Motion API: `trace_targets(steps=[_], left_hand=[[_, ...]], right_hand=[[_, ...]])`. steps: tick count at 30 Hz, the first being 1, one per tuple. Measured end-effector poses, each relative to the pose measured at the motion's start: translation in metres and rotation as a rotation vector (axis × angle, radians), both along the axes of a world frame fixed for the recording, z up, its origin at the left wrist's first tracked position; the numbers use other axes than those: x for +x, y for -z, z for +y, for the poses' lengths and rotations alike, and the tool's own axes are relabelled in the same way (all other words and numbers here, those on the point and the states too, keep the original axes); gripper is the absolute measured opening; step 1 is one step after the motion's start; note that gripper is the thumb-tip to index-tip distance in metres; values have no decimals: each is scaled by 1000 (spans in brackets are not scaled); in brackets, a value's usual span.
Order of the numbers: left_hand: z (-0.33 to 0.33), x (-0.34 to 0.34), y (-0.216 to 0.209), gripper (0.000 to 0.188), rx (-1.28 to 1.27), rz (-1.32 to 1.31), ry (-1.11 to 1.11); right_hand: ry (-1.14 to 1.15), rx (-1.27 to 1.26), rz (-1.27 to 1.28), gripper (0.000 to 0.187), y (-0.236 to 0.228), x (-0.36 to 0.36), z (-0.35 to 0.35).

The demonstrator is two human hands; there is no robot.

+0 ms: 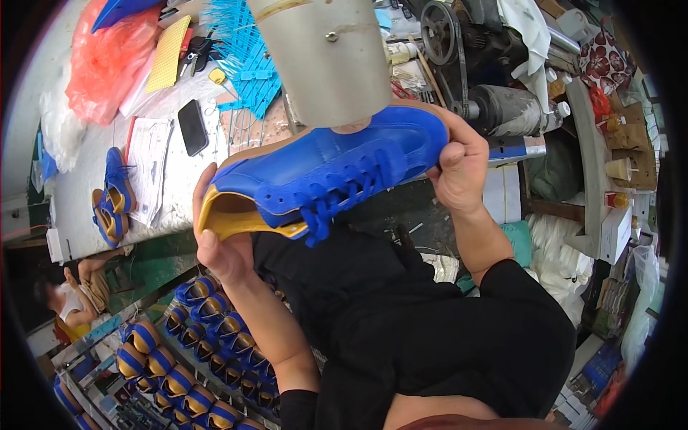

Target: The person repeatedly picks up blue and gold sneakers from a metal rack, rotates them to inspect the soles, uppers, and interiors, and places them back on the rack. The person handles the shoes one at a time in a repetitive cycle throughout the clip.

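Note:
A blue lace-up shoe [308, 168] with a yellow lining and tan sole lies on its side between my hands, its laced top turned toward me. My left hand [218, 251] grips the heel end, thumb at the collar edge and fingers behind the sole side. Round the toe end, my right hand [462, 165] is closed, thumb bent on the near side. Just beyond the shoe stands a grey metal cylinder [330, 64] of a machine; its lower end meets or overlaps the shoe's sole side, and whether they touch I cannot tell.
On the white table at left lie a phone [192, 127], papers [148, 168] and a pair of blue shoes [113, 197]. A rack [93, 337] of several blue shoes stands at lower left. A belt-driven motor [512, 107] is at the right. Another person [72, 304] sits at far left.

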State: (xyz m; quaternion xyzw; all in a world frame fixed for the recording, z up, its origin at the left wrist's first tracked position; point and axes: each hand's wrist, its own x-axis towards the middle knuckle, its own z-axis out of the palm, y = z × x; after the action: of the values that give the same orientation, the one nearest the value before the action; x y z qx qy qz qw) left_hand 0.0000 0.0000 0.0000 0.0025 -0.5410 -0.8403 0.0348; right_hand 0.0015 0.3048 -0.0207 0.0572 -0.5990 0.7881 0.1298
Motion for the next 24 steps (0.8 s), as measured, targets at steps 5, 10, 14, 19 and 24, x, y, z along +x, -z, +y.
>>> trace_targets(steps=[5,10,14,19,24], left_hand=[[7,-2,9,104,38,112,143],[39,-5,8,119,53,257,191],[57,-9,8,116,114,310,282],[73,-22,3,115,42,274,305],[76,-34,0,111,2,180,274]], right_hand=[[73,10,-10,76,1,6,9],[182,57,-1,85,14,20,31],[276,36,-11,95,23,30,50],[391,49,16,95,9,30,67],[396,82,57,88,-2,24,68]])
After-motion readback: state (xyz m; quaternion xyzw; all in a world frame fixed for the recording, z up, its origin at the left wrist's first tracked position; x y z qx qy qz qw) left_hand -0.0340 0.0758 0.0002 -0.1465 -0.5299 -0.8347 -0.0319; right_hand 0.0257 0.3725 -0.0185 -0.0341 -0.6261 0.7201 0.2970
